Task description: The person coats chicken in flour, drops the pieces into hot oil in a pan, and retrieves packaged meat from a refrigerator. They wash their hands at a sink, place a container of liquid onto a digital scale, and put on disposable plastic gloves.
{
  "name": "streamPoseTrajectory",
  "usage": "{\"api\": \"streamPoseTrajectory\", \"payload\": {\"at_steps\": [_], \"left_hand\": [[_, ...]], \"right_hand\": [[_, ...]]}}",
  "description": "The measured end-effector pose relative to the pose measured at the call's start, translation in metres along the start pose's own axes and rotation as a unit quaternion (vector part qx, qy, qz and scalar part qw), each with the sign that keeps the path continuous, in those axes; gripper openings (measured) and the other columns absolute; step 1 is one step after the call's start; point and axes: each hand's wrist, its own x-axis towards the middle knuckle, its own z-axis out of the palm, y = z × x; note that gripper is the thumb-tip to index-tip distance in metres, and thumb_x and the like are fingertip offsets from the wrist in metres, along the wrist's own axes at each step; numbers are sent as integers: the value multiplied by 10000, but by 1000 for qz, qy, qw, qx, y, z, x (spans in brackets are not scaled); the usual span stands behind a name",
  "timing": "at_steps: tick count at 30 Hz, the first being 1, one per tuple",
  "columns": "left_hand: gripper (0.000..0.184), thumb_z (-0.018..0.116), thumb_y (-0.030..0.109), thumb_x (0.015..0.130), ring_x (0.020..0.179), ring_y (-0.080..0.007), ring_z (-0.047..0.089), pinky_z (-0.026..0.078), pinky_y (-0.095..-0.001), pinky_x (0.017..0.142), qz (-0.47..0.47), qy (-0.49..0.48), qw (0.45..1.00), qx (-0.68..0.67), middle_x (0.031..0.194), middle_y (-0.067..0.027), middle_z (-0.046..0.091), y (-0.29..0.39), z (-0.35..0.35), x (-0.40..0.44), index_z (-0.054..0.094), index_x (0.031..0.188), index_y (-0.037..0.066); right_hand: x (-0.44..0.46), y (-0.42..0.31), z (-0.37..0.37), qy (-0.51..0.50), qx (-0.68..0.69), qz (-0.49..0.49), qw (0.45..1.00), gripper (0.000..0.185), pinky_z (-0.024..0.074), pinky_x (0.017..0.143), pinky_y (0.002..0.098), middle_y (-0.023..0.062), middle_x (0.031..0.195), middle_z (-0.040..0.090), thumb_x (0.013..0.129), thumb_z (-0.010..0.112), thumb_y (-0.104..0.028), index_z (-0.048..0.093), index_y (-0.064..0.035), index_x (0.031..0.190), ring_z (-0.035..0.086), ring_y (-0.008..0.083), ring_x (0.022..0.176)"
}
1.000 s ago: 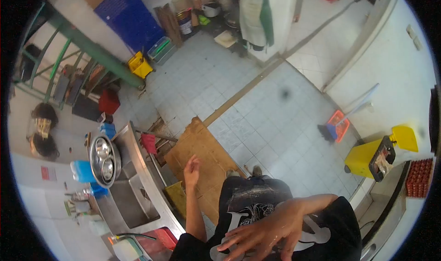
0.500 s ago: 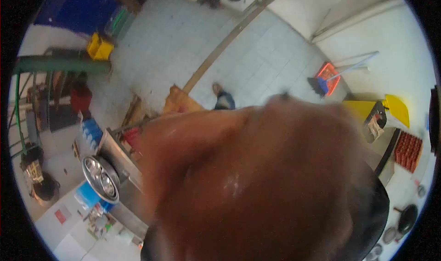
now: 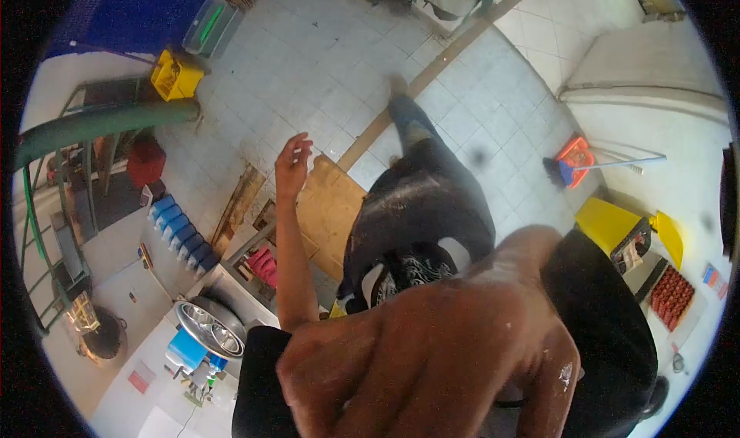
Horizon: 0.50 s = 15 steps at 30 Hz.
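Shirt (image 3: 416, 272) beyond right hand (image 3: 432, 357): black, white print. Mat (image 3: 333, 211) near left hand (image 3: 291, 164): tan. Farther off: floor (image 3: 308, 68) blue-grey, gridded; bucket (image 3: 176, 77) yellow.

left: mat (image 3: 327, 211) on floor (image 3: 331, 68), bowls (image 3: 225, 338) in basin (image 3: 222, 310) | right: bin (image 3: 605, 222) near dustpan (image 3: 575, 157)

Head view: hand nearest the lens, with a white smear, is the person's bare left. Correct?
No: the head view shows it's the person's bare right hand, white smear included, nearest the lens. The bare left hand is farther off.
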Motion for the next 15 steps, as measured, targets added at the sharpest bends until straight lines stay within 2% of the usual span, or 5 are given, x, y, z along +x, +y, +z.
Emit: {"api": "streamPoseTrajectory", "payload": {"at_steps": [4, 7, 10, 12, 15], "left_hand": [[304, 528, 153, 932, 930, -159, 597, 485, -332, 743, 31, -4, 999, 23, 1077, -40, 638, 0, -16, 72, 546, 1232, 112], [297, 513, 125, 923, 905, -162, 605, 498, -332, 747, 106, 27, 994, 3, 1073, -46, 639, -21, -24, 130, 558, 1215, 94], [298, 526, 15, 871, 844, -148, 644, 522, -295, 734, -9, 70, 996, 59, 1024, -66, 674, -37, -29, 178, 607, 1142, 107], [292, 543, 41, 870, 809, -135, 650, 522, -295, 725, -100, 68, 986, 112, 969, -56, 685, -19, -28, 203, 606, 1146, 114], [278, 575, 155, 874, 792, -167, 662, 524, -311, 721, -134, 104, 985, 12, 938, -81, 688, -33, -19, 230, 606, 1147, 111]], "right_hand": [[49, -4, -79, -22, 19, 2, 1000, 276, 393, 789, 356, 59, 754, 591, 870, 485, -244, 589, -16, 756, 550, 185, 750], [95, -16, -144, -48, 31, 5, 998, 257, 397, 771, 340, 55, 752, 582, 861, 491, -232, 580, -14, 756, 545, 177, 745], [143, -35, -210, -78, 33, 17, 996, 239, 400, 753, 325, 51, 749, 574, 851, 496, -219, 571, -13, 757, 540, 169, 739], [172, -49, -251, -96, 33, 31, 994, 227, 403, 741, 314, 48, 748, 569, 845, 500, -211, 564, -12, 757, 537, 163, 736], [211, -64, -310, -96, 36, 68, 992, 209, 407, 723, 298, 44, 746, 560, 835, 506, -199, 555, -10, 758, 532, 155, 730]]}}
